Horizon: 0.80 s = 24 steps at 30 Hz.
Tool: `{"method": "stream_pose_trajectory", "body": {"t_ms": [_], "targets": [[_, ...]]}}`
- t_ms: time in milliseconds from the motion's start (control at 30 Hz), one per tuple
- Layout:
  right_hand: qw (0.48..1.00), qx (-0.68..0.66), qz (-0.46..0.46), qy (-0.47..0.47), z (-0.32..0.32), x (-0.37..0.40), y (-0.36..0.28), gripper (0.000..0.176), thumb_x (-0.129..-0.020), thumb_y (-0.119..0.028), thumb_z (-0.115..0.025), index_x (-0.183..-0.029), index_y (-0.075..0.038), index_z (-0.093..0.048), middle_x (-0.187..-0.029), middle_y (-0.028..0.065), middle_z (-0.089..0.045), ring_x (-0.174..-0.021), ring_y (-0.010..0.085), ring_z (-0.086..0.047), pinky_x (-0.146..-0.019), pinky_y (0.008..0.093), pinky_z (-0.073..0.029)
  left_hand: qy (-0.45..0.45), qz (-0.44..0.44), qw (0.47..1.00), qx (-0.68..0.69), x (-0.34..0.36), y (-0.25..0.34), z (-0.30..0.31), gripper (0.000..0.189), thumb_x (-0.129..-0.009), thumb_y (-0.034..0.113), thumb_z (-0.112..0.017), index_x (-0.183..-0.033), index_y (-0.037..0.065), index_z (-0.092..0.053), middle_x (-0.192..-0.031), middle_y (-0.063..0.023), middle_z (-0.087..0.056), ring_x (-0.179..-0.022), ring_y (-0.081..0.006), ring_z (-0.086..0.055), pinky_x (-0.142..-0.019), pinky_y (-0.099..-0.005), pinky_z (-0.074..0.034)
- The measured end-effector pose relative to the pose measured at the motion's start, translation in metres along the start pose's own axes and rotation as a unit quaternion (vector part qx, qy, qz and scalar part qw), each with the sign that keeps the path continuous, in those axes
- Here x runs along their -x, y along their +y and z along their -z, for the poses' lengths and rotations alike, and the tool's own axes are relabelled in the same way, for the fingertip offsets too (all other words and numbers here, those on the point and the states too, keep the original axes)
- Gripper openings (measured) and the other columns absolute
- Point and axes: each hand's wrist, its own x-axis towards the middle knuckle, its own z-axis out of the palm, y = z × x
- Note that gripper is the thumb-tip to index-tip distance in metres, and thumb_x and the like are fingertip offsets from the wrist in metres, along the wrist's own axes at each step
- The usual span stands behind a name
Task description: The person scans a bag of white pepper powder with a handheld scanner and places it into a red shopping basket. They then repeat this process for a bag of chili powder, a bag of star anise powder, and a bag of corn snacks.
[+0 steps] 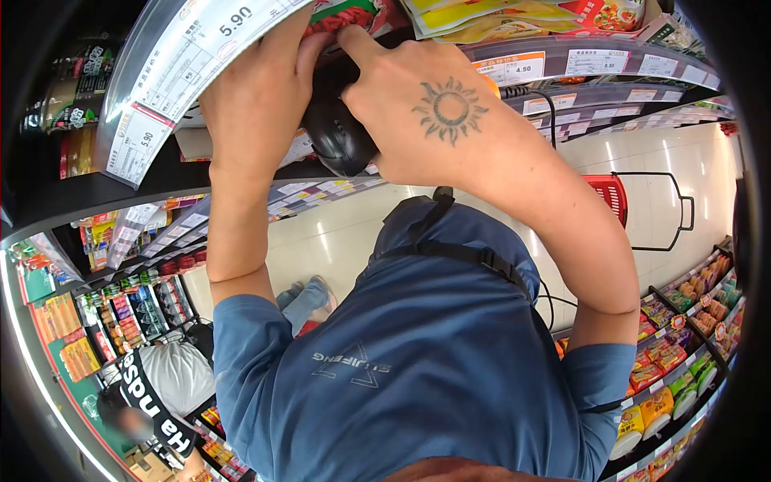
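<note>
My left hand [261, 100] reaches up to a shelf at the top of the head view, its thumb against a red food packet [347, 14]. Its other fingers run out of view or behind the price strip. My right hand [438, 108], with a sun tattoo on its back, is curled over a smooth black handheld device [337, 132]. The right index finger stretches to the same packet, beside the left thumb. The remaining right fingers are hidden. A black cable [550, 120] hangs past the right wrist.
Price strips [598, 62] edge the shelf tiers in front of me. Yellow packets [482, 20] lie right of my hands. A red basket [608, 197] stands on the tiled floor. Another person [173, 381] is at the lower left, near stocked shelves. More packets [658, 410] fill shelves at right.
</note>
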Motion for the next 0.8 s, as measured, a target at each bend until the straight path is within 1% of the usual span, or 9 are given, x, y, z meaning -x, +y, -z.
{"method": "stream_pose_trajectory", "body": {"t_ms": [100, 133, 200, 233, 300, 433, 500, 633, 800], "targets": [[1.000, -0.002, -0.014, -0.003, -0.001, -0.001, 0.001, 0.024, -0.064, -0.012, -0.071, -0.085, -0.002, -0.074, -0.101, 0.0200, -0.063, -0.081, 0.0281, -0.069, -0.067, 0.0387, -0.055, -0.051, 0.014, 0.999, 0.005, -0.003, -0.003, 0.005, 0.032, -0.081, 0.012, -0.074, -0.110, 0.001, -0.067, -0.093, -0.0223, -0.067, -0.082, -0.0405, -0.064, -0.073, -0.0453, -0.051], [1.000, -0.006, -0.015, 0.002, -0.002, -0.001, 0.002, 0.024, -0.064, -0.013, -0.072, -0.085, -0.002, -0.074, -0.102, 0.0201, -0.063, -0.082, 0.0286, -0.069, -0.068, 0.0389, -0.055, -0.050, 0.013, 0.999, 0.007, -0.003, -0.004, 0.004, 0.032, -0.081, 0.012, -0.074, -0.110, 0.001, -0.067, -0.093, -0.0223, -0.067, -0.082, -0.0405, -0.064, -0.073, -0.0453, -0.051], [1.000, -0.005, -0.019, 0.003, -0.003, -0.001, 0.001, 0.024, -0.063, -0.013, -0.072, -0.084, -0.001, -0.074, -0.102, 0.0202, -0.063, -0.081, 0.0291, -0.069, -0.068, 0.0391, -0.056, -0.160, 0.083, 0.983, -0.023, -0.008, -0.008, -0.001, 0.054, -0.077, 0.014, -0.078, -0.126, 0.003, -0.058, -0.116, -0.0235, -0.062, -0.104, -0.0403, -0.059, -0.089, -0.0478, -0.047], [1.000, -0.006, -0.020, 0.003, -0.003, -0.001, 0.000, 0.024, -0.063, -0.013, -0.072, -0.083, -0.001, -0.074, -0.102, 0.0204, -0.063, -0.080, 0.0296, -0.069, -0.068, 0.0392, -0.056, -0.157, 0.081, 0.984, -0.023, -0.010, -0.014, -0.006, 0.054, -0.077, 0.014, -0.078, -0.126, 0.003, -0.058, -0.116, -0.0235, -0.062, -0.104, -0.0403, -0.059, -0.089, -0.0478, -0.047], [1.000, -0.006, -0.024, -0.003, 0.000, -0.002, -0.002, 0.024, -0.063, -0.013, -0.072, -0.083, -0.001, -0.074, -0.102, 0.0205, -0.063, -0.079, 0.0300, -0.069, -0.068, 0.0395, -0.056, -0.019, -0.081, 0.992, -0.097, -0.012, -0.028, -0.017, 0.048, -0.082, 0.035, -0.075, -0.120, 0.008, -0.064, -0.109, -0.0169, -0.068, -0.096, -0.0365, -0.065, -0.082, -0.0441, -0.051], [1.000, -0.012, -0.017, -0.013, 0.000, 0.001, -0.006, 0.023, -0.062, -0.013, -0.072, -0.081, -0.001, -0.074, -0.102, 0.0213, -0.063, -0.078, 0.0316, -0.069, -0.067, 0.0412, -0.056, -0.022, -0.075, 0.993, -0.085, -0.012, -0.035, -0.021, 0.048, -0.085, 0.038, -0.071, -0.121, 0.006, -0.063, -0.108, -0.0192, -0.067, -0.096, -0.0388, -0.063, -0.081, -0.0451, -0.051], [0.999, -0.017, -0.030, -0.010, -0.002, -0.002, -0.007, 0.023, -0.062, -0.012, -0.072, -0.082, -0.001, -0.074, -0.102, 0.0214, -0.063, -0.078, 0.0322, -0.069, -0.068, 0.0415, -0.056, -0.074, -0.038, 0.993, -0.080, -0.014, -0.037, -0.023, 0.047, -0.086, 0.038, -0.070, -0.121, 0.008, -0.063, -0.105, -0.0191, -0.068, -0.095, -0.0383, -0.064, -0.081, -0.0451, -0.051], [0.997, -0.052, -0.050, 0.022, -0.008, -0.007, -0.005, 0.024, -0.062, -0.011, -0.071, -0.084, -0.001, -0.074, -0.102, 0.0215, -0.063, -0.079, 0.0339, -0.069, -0.071, 0.0425, -0.056, -0.066, -0.057, 0.994, -0.061, -0.015, -0.038, -0.022, 0.044, -0.087, 0.036, -0.069, -0.121, 0.009, -0.064, -0.105, -0.0185, -0.068, -0.094, -0.0378, -0.064, -0.081, -0.0442, -0.051], [0.998, -0.051, -0.046, 0.011, -0.003, -0.006, -0.005, 0.025, -0.063, -0.012, -0.069, -0.085, -0.001, -0.074, -0.102, 0.0217, -0.063, -0.079, 0.0343, -0.069, -0.072, 0.0425, -0.056, -0.055, -0.037, 0.997, -0.050, -0.007, -0.033, -0.021, 0.039, -0.088, 0.031, -0.069, -0.122, 0.012, -0.065, -0.108, -0.0151, -0.068, -0.094, -0.0371, -0.064, -0.083, -0.0414, -0.050]]}}
